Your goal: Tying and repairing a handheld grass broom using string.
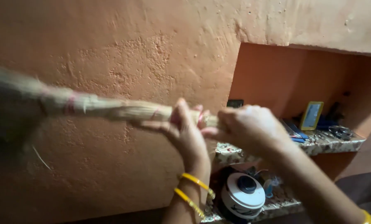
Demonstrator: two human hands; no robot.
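Note:
A straw broom (111, 108) stretches horizontally across the orange wall, its bushy head blurred at the far left. My left hand (185, 128) wraps around the bound handle, with yellow bangles on the wrist. Right beside it, my right hand (247, 126) closes over the handle's end. Both hands hold the broom in front of the wall, next to a recessed niche.
The rough orange wall (131, 49) fills the view. A wall niche (293, 74) at right has a patterned shelf (343, 145) bearing a small yellow-framed mirror (311, 115) and assorted small items. Below stands a white round lidded appliance (242, 196) with a black knob.

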